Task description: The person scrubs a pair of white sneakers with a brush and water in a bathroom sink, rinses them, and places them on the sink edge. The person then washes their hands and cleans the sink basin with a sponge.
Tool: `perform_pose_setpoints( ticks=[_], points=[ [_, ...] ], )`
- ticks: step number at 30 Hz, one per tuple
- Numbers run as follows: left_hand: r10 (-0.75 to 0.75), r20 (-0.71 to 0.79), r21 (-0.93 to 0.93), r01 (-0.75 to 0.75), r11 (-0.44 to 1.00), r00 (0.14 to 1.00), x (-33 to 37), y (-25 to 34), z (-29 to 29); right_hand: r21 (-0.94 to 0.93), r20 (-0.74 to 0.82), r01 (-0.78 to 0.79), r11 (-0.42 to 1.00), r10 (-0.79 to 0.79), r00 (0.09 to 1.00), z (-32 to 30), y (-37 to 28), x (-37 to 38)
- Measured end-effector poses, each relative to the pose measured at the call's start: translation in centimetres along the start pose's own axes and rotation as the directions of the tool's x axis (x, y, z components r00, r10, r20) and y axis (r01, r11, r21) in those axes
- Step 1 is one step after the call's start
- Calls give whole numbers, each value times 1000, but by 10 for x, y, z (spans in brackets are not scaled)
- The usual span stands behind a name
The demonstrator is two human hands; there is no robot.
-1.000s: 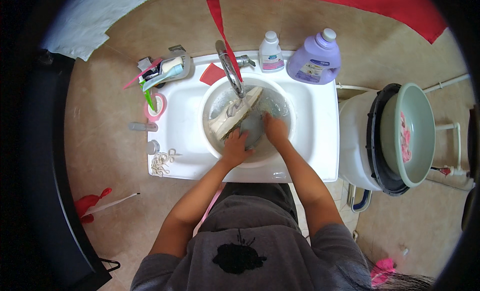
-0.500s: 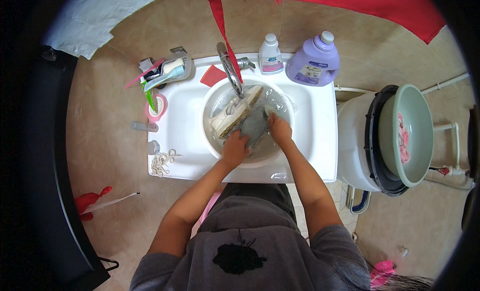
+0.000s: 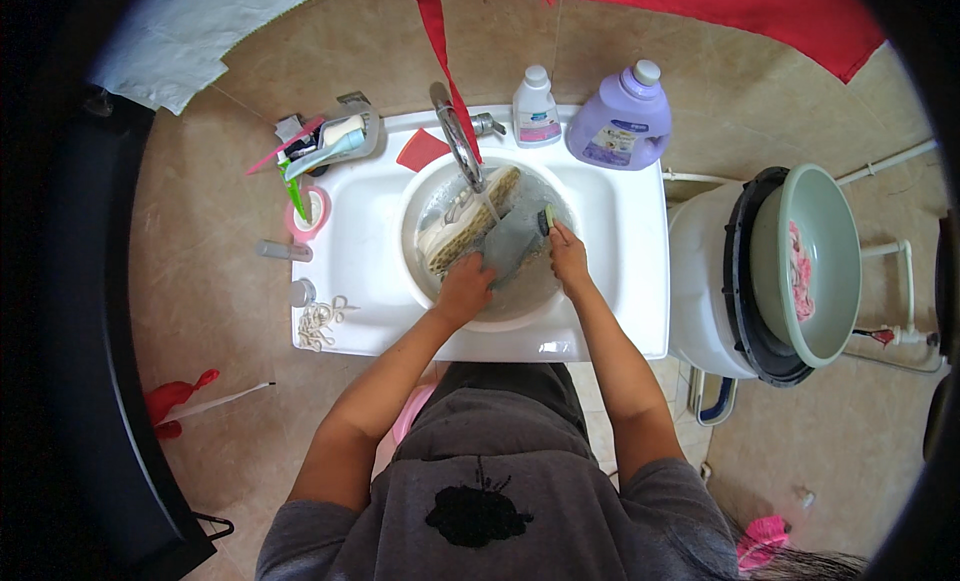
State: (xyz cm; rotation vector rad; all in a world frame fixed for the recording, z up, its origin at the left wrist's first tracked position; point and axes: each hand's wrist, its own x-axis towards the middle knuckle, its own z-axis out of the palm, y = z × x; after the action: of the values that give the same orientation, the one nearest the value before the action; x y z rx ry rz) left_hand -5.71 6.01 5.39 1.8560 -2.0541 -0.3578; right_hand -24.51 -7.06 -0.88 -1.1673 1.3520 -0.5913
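Note:
In a white round basin (image 3: 412, 266) of water, a pale shoe (image 3: 452, 231) lies on its side, its tan patterned sole showing. Next to it is a grey, flat, rounded piece (image 3: 513, 243) that looks like an insole. My left hand (image 3: 467, 289) grips the near left edge of this grey piece, its fingertips partly hidden. In my right hand (image 3: 569, 258), fingers closed, is a small scrubbing brush (image 3: 548, 219) with dark bristles and a light green back, held at the far right end of the grey piece. Water runs from the tap (image 3: 456, 136) onto the shoe.
The basin stands in a white sink (image 3: 622, 271). Behind it are a white bottle (image 3: 536, 109), a purple detergent jug (image 3: 622, 119) and a red cloth piece (image 3: 422, 149). A container of toiletries (image 3: 350, 136) and a coiled cord (image 3: 320, 323) sit left; a green basin (image 3: 825, 271) stands right.
The brush has come up out of the water into view, my right hand shifting slightly right with it. The shoe has tipped so more of its sole shows. My left hand stays beside the grey piece.

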Motion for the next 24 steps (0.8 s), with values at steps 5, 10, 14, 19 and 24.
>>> perform_pose_setpoints(
  ticks=[5, 10, 14, 19, 24],
  points=[
    [-185, -193, -320, 117, 940, 964, 27, 11, -25, 201, 15, -56, 978, 54, 998, -14, -28, -15],
    [-526, 183, -973, 228, 21, 830, 46, 22, -40, 250, -150, 42, 967, -4, 989, -27, -48, -18],
    [-583, 513, -850, 277, -448, 631, 33, 9, -23, -179, -280, 458, 871, -491, 825, -18, -60, -33],
    [-619, 604, -792, 291, -537, 502, 13, -15, 10, -493, 192, 527, 692, -504, 842, 30, -59, -84],
    [-648, 547, -816, 511, -272, 529, 7, -24, 6, -784, 406, 517, 343, -347, 845, 50, -47, -66]
  ],
)
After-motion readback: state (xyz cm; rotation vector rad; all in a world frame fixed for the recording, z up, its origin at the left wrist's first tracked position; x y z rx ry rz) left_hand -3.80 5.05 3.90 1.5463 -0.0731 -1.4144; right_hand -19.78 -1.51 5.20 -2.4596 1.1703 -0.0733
